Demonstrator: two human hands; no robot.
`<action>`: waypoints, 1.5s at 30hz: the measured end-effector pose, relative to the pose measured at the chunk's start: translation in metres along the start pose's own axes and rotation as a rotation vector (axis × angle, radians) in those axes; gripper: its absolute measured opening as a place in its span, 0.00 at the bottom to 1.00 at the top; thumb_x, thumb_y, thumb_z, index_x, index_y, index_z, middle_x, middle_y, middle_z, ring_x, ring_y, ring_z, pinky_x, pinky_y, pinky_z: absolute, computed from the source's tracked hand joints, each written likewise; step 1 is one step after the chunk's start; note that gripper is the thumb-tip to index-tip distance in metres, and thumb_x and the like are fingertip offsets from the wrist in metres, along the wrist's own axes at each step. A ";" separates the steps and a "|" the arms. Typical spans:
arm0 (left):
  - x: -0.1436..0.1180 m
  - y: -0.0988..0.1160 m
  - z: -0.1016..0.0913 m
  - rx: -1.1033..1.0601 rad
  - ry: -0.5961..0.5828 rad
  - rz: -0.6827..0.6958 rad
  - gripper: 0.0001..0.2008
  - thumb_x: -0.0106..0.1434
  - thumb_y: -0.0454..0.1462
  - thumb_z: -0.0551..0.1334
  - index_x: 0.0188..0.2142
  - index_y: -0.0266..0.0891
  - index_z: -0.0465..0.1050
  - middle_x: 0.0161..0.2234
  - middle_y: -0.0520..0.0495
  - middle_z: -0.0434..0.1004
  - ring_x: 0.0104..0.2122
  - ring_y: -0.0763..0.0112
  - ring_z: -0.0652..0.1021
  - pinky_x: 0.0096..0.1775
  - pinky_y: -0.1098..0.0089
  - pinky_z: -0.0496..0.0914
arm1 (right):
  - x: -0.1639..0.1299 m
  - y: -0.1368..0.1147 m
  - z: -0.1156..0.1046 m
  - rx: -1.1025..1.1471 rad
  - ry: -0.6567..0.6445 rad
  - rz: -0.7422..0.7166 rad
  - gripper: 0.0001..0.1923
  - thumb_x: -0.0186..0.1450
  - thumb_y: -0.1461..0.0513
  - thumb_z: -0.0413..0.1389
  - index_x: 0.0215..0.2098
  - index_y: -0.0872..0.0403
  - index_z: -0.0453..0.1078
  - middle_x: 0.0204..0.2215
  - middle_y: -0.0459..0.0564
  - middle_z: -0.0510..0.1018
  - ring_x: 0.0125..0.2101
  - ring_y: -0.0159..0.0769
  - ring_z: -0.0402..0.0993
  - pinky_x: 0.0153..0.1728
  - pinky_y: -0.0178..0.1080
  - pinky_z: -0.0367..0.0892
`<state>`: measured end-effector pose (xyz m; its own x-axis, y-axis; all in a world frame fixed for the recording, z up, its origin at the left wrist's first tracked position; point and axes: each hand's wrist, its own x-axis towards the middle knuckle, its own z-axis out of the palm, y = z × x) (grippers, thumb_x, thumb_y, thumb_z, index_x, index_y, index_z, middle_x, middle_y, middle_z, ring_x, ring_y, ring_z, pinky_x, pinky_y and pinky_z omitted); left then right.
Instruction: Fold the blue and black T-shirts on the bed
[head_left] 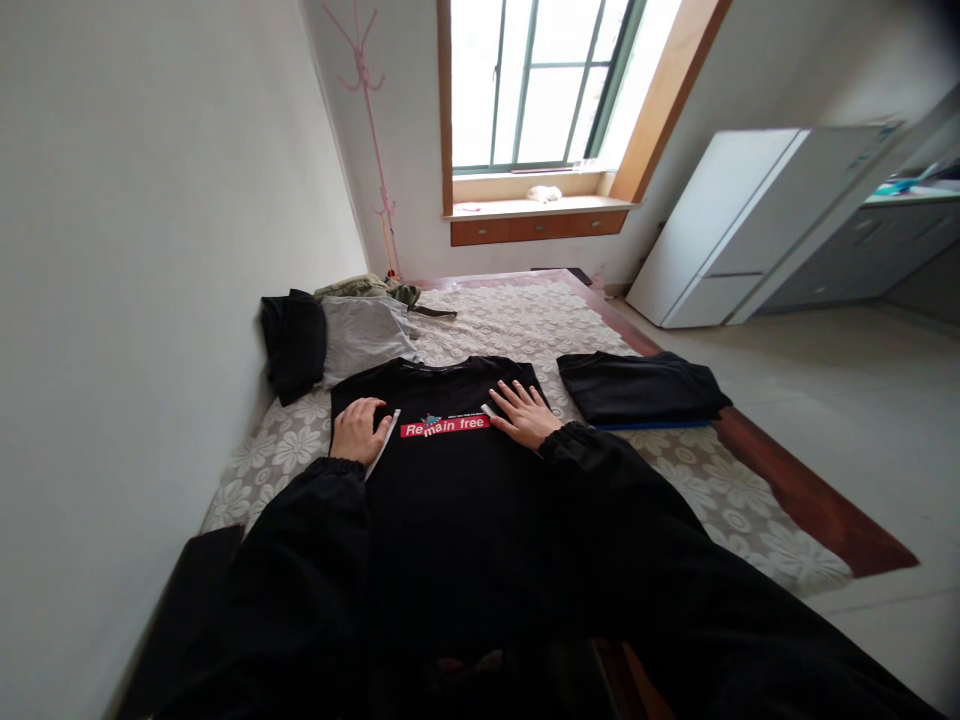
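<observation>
A black T-shirt (450, 500) with a red "Remain free" print lies spread on a table with its neckline at the far side. My left hand (361, 432) rests on the shirt's left part, thumb apart from the fingers, beside a white stripe. Over on the right, my right hand (525, 414) lies flat on the shirt with its fingers spread, next to the end of the red print. Another white strip shows by its thumb. The shirt's near end merges with my dark sleeves and cannot be made out.
Folded dark clothes (637, 388) lie at the right. Grey cloth (367, 335) and a black bundle (294, 343) sit by the left wall. A floral tablecloth (510, 310) covers the table. Beyond are a pink coat stand (371, 130), a window and a white refrigerator (720, 220).
</observation>
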<state>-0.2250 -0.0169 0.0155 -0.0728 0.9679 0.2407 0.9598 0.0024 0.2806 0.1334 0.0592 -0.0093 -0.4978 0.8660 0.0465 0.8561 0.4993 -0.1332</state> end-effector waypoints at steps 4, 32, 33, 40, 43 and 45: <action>-0.001 0.000 0.006 0.069 -0.089 -0.011 0.26 0.73 0.46 0.49 0.66 0.42 0.64 0.69 0.43 0.62 0.69 0.54 0.59 0.68 0.50 0.50 | -0.001 -0.002 -0.003 -0.011 -0.007 0.005 0.36 0.73 0.43 0.40 0.74 0.46 0.50 0.74 0.48 0.49 0.73 0.55 0.40 0.70 0.60 0.41; 0.017 0.004 -0.004 0.109 -0.243 -0.045 0.27 0.72 0.49 0.50 0.66 0.47 0.64 0.69 0.45 0.61 0.68 0.52 0.61 0.67 0.48 0.54 | 0.015 -0.007 -0.015 0.011 -0.002 0.014 0.33 0.71 0.43 0.47 0.68 0.48 0.62 0.68 0.55 0.64 0.68 0.53 0.56 0.66 0.55 0.52; 0.027 0.006 -0.008 0.101 -0.274 -0.061 0.25 0.71 0.50 0.52 0.63 0.48 0.69 0.66 0.44 0.67 0.65 0.52 0.66 0.64 0.50 0.59 | 0.023 -0.010 -0.020 0.023 -0.010 0.035 0.31 0.70 0.42 0.48 0.64 0.48 0.67 0.65 0.56 0.68 0.65 0.54 0.60 0.64 0.54 0.56; 0.088 0.029 -0.016 0.073 -0.096 -0.187 0.18 0.71 0.39 0.50 0.51 0.43 0.77 0.51 0.40 0.80 0.51 0.58 0.78 0.50 0.63 0.69 | 0.087 -0.024 -0.041 0.085 0.100 0.246 0.21 0.76 0.53 0.42 0.54 0.52 0.71 0.52 0.58 0.78 0.51 0.45 0.74 0.50 0.43 0.66; 0.095 0.033 -0.003 0.055 0.068 -0.230 0.21 0.73 0.36 0.47 0.57 0.43 0.73 0.57 0.40 0.75 0.57 0.57 0.73 0.54 0.60 0.66 | 0.103 -0.020 -0.036 0.095 0.185 0.331 0.21 0.76 0.57 0.41 0.55 0.53 0.71 0.55 0.60 0.76 0.52 0.46 0.73 0.49 0.44 0.65; 0.099 0.030 0.008 0.042 0.121 -0.244 0.20 0.73 0.36 0.48 0.56 0.43 0.74 0.56 0.40 0.76 0.57 0.55 0.72 0.56 0.56 0.64 | 0.112 -0.016 -0.031 0.089 0.239 0.353 0.20 0.75 0.57 0.42 0.52 0.52 0.74 0.57 0.60 0.74 0.57 0.51 0.68 0.53 0.48 0.61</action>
<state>-0.2010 0.0814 0.0407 -0.3329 0.9002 0.2809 0.9201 0.2449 0.3056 0.0682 0.1493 0.0283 -0.1218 0.9702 0.2093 0.9475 0.1764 -0.2665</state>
